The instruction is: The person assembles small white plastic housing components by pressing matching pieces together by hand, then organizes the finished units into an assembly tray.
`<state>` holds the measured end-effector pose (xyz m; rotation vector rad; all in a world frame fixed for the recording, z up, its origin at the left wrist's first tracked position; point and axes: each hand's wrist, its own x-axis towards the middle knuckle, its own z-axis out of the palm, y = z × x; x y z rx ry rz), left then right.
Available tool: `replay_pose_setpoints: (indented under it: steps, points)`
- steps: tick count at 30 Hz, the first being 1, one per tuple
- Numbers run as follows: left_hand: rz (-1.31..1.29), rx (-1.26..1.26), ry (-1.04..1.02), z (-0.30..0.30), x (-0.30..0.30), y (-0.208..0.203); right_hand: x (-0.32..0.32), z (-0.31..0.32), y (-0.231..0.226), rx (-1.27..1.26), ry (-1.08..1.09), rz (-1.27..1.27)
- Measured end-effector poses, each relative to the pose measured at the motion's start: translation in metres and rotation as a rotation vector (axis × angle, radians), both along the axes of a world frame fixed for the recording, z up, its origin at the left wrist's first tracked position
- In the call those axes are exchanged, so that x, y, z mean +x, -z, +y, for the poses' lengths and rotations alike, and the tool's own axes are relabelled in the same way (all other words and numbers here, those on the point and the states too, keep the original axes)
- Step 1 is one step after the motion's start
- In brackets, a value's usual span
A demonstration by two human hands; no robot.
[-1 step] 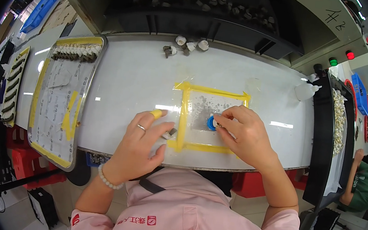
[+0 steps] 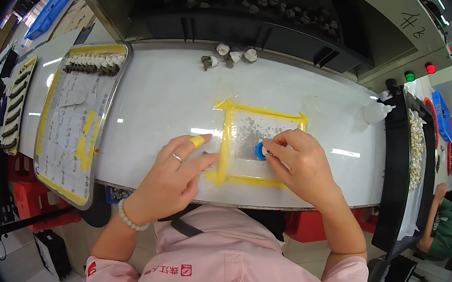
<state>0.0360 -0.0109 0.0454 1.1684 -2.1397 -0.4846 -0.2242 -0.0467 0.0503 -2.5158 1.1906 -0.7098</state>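
Note:
My right hand [image 2: 298, 161] is pinched over a small white-and-dark part [image 2: 265, 150], much of it hidden by the fingertips. Touching that part is a blue round piece [image 2: 259, 151], above a grey-smudged sheet [image 2: 245, 169] framed with yellow tape [image 2: 226, 141]. Just left of this frame hovers my left hand [image 2: 178, 166], its fingers apart, with a ring and a yellow wrap [image 2: 196, 140] on one fingertip. Only a dark bit [image 2: 206, 152] of another small part shows between its fingers; the rest is covered.
Several white-and-dark parts [image 2: 234, 56] lie at the back before a black bin [image 2: 272, 39]. At left, a metal tray [image 2: 105, 126] carries a row of similar parts. A white squeeze bottle [image 2: 375, 112] and a black tray of pale pieces [image 2: 393, 178] stand at right.
My left hand's index finger has stretched further right and now covers the grey-and-white part seen beside it before. The right hand has stayed in place.

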Motion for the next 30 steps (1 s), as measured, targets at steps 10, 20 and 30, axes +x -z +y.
replay_pose_setpoints:
  steps: [10, 20, 30]
  points:
    - [-0.126, 0.24, 0.192, -0.013, 0.014, 0.007, 0.004, -0.002, -0.003, 0.034, 0.011, -0.002]
    - [0.591, 0.568, 0.086, 0.005, -0.001, 0.026, 0.002, -0.002, 0.001, 0.045, 0.021, -0.057]
    - [1.127, 1.007, 0.059, 0.013, -0.035, 0.028, -0.003, 0.011, 0.005, 0.364, 0.102, -0.464]
